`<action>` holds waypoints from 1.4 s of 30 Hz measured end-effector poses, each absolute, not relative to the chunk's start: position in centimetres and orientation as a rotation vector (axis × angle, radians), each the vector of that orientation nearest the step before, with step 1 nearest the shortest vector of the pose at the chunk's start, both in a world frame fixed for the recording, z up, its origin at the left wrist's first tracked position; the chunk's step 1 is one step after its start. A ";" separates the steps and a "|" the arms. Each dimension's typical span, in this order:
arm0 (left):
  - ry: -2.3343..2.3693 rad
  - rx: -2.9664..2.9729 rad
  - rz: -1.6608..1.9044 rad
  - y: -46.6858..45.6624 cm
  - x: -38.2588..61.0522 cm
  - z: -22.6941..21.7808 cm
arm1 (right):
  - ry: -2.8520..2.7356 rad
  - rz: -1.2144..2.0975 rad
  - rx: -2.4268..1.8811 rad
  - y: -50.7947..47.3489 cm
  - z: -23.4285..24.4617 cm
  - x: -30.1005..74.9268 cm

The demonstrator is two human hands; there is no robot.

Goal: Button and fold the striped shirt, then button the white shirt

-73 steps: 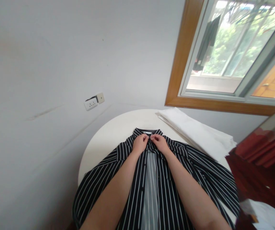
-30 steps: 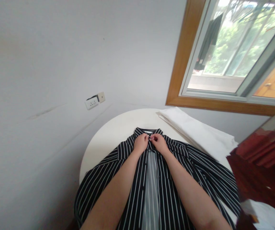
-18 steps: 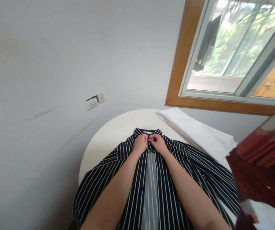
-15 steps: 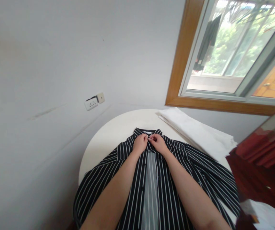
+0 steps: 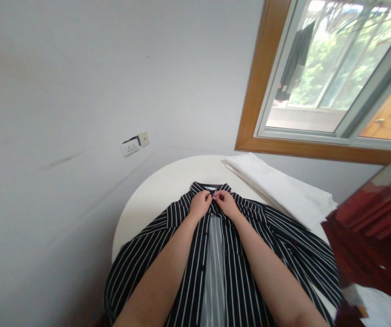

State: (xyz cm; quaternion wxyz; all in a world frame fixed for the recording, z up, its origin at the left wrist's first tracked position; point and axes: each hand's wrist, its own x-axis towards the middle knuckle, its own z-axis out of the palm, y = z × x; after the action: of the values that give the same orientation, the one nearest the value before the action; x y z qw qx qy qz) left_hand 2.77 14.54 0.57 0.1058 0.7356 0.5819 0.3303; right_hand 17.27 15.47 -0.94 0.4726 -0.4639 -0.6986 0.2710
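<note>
A black shirt with white stripes [image 5: 231, 272] lies face up on a round white table [image 5: 147, 195], its collar at the far end. Just below the collar, my left hand [image 5: 200, 204] pinches the left edge of the shirt's front. My right hand [image 5: 226, 203] grips the opposite edge, and the fingertips of both hands meet at the neckline. Below them the front hangs apart, showing the lighter inside of the back. Whether a button is between my fingers is too small to tell. The sleeves spread out to both sides.
Folded white cloth [image 5: 280, 186] lies at the table's back right, beside the shirt's sleeve. A wall with a socket [image 5: 130, 147] stands close behind and left. At the right are a wood-framed window [image 5: 304, 147], a red curtain [image 5: 376, 209] and a white item [image 5: 379, 304] low down.
The fingertips of both hands have shifted slightly at the neckline, the right fingers closing in a little. The shirt otherwise lies as before.
</note>
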 end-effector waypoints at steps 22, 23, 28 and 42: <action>1.584 2.123 1.021 15.1 2.5 -0.1 | -1.714 0.626 -1.204 15.7 -0.9 17.4; 1.586 2.122 1.015 15.0 2.5 -0.1 | -1.718 0.606 -1.219 15.6 -0.9 17.3; 1.613 2.170 0.980 14.7 2.6 0.3 | -1.773 0.396 -1.335 15.0 -0.6 16.6; 1.715 2.367 0.969 14.7 2.6 0.3 | -1.975 0.106 -1.523 14.1 0.2 16.1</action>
State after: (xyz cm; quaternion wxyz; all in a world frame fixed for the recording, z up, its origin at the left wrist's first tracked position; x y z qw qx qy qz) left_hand 2.64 14.71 0.35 0.0314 0.7683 0.5566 0.3144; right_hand 16.07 14.10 0.17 0.3173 -0.5785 -0.7504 0.0402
